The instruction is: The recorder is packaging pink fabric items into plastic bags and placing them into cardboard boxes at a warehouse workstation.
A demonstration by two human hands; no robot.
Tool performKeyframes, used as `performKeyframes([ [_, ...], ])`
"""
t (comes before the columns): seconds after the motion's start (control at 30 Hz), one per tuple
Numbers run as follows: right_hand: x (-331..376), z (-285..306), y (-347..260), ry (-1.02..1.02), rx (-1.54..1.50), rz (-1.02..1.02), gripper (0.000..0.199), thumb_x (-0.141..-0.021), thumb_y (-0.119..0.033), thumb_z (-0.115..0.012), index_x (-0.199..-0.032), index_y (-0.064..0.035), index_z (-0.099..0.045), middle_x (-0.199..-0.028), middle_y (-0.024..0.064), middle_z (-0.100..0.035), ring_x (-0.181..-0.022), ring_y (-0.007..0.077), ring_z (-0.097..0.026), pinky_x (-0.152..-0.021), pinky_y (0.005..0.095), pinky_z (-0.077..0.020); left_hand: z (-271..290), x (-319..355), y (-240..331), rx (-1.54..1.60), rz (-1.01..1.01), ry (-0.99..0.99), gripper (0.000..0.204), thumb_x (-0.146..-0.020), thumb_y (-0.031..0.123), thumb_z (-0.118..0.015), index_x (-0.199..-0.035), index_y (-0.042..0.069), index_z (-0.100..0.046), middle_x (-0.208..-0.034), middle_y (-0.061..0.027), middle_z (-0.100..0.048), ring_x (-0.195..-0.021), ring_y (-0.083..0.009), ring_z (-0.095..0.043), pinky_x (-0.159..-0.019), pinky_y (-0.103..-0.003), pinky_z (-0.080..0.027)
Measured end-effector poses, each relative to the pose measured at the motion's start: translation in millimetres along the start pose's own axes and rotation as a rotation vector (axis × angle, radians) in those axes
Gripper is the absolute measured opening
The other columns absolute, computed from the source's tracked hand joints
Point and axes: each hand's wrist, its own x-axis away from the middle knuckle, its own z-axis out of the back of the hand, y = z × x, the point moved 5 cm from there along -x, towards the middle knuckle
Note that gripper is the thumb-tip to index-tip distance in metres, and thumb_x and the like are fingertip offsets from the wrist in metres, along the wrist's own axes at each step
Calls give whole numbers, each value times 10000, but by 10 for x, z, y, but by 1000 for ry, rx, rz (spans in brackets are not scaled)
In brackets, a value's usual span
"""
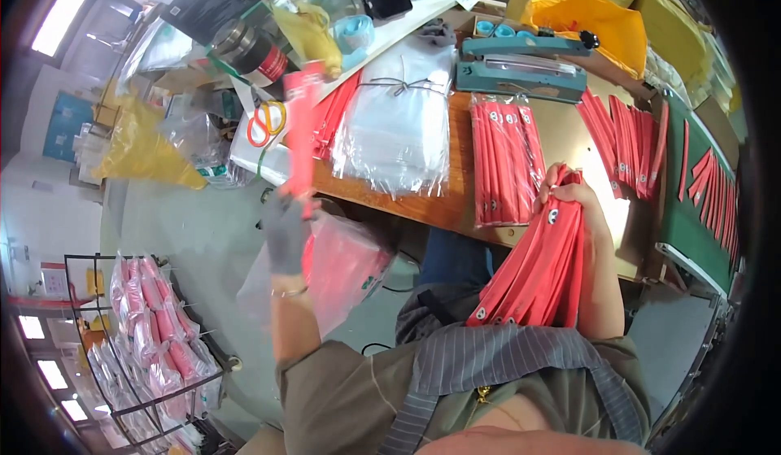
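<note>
The right hand (576,192) clasps red strips (538,256), best kept even-ended between its fingers, while the left hand (285,235) grips a blurred red bundle (301,142).

Smooth strips (533,268), glossy clear plastic bags (399,134), smooth wooden tabletop (460,162), matt cloth apron (504,361).

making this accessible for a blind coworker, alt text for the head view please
A person's right hand grips a bunch of red strips, while the grey-gloved left hand holds up a blurred red piece. Clear bags and packaged red strips lie on the wooden table near a teal device.
</note>
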Motion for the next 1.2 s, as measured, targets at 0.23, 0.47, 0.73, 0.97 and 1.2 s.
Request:
performKeyframes([
  [0.23, -11, -216, 51, -20, 76, -29, 181, -691, -90, -559, -855, -46, -496, -721, 115, -580, -677, 286, -616, -653, 416, -533, 839, -726, 51, -316, -72, 326, 242, -847, 122, -600, -1031, -33, -581, -854, -79, -612, -664, -116, -592, -520, -229, -472],
  [0.47, 82, -152, -8, 0, 2, 34, 198, -678, -44, -561, -870, -27, -516, -760, 133, -583, -690, 270, -612, -688, 409, -538, 31, -1309, 499, -1133, -643, 414, 230, -808, 210, -615, -953, 32, -592, -863, -187, -601, -794, -345, -598, -687, -406, -488],
  [0.73, 34, -281, 21, 2, 43, -34, 201, -673, -61, -543, -871, -40, -512, -749, 126, -589, -689, 270, -622, -668, 412, -542, -1126, -1662, -418, -1428, -527, 18, 286, -807, 293, -576, -946, 42, -576, -889, -179, -610, -834, -331, -628, -721, -428, -516],
  [0.97, 144, 38, 14, -12, -60, 28, 172, -705, -41, -555, -874, -22, -527, -757, 127, -592, -708, 256, -629, -697, 379, -536, -1087, -1553, -250, -1473, -518, -18, 303, -823, 264, -568, -1022, 40, -523, -918, -182, -620, -805, -348, -647, -698, -469, -522],
  [1.2, 204, 182, -41, -101, -102, 12, 357, -735, -15, -568, -1091, -5, -544, -877, 123, -619, -777, 222, -636, -753, 352, -531, -1199, -387, -90, -778, -518, -375, 293, -881, 175, -474, -1085, -35, -492, -863, -207, -609, -769, -406, -588, -690, -499, -437],
])
